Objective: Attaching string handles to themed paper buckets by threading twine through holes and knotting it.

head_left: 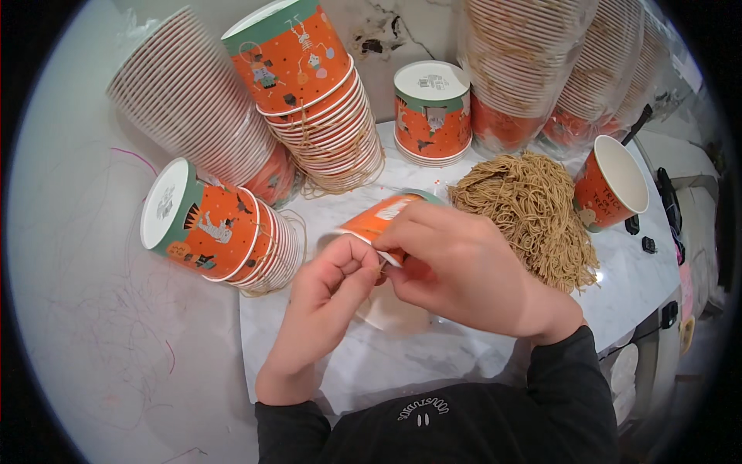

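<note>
I see a white worktop (638, 267), tall stacks of cups (313, 97) and a tan string pile (529, 220). My right hand (456, 251) pinches the rim of a tipped orange cup (379, 220) in the middle. My left hand (325, 294) has its fingertips pressed together there; I can't tell around what.

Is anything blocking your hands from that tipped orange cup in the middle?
Nothing I can see: the left hand and right hand both have fingers at the rim of the orange cup.

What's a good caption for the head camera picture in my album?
A left hand and right hand meet at an orange paper cup, near a tangled tan string heap.
</note>
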Motion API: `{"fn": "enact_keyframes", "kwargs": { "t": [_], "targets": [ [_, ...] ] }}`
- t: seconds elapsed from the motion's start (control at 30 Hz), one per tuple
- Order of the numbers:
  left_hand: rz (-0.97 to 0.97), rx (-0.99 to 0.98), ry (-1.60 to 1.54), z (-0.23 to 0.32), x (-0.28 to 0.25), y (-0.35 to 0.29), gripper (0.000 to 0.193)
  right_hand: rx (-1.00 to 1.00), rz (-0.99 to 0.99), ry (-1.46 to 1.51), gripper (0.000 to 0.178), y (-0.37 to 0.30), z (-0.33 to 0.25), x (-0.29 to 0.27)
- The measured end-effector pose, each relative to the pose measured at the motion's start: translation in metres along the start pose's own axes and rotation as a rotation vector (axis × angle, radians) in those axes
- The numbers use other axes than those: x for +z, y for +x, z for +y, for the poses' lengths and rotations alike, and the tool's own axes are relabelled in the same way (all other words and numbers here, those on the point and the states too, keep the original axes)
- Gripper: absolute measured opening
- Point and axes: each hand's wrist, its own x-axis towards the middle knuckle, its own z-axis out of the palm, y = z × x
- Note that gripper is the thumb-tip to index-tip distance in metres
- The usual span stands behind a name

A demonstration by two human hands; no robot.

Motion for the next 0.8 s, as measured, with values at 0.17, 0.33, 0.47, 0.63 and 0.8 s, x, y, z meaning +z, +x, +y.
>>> {"fn": "enact_keyframes", "kwargs": {
  "t": [0.17,0.33,0.47,0.63,0.8],
  "targets": [
    [0.135,0.071,0.195,0.009,0.014,-0.007,0.005,-0.051,0.118,-0.106,0.020,0.000,-0.003,0.005],
    [0.377,0.358,0.265,0.011,0.000,-0.019,0.020,-0.030,0.133,0.118,0.020,0.010,0.009,-0.003],
    [0.340,0.467,0.645,0.006,-0.010,0.012,0.039,-0.035,0.121,0.168,0.017,0.011,0.018,-0.002],
    [-0.006,0.059,0.262,-0.006,-0.036,0.024,0.025,-0.013,0.032,0.118,0.014,0.017,0.024,-0.001],
    [0.094,0.084,0.172,-0.011,-0.032,0.031,0.016,0.012,-0.003,0.177,0.014,0.022,0.034,0.005]
  ]
}}
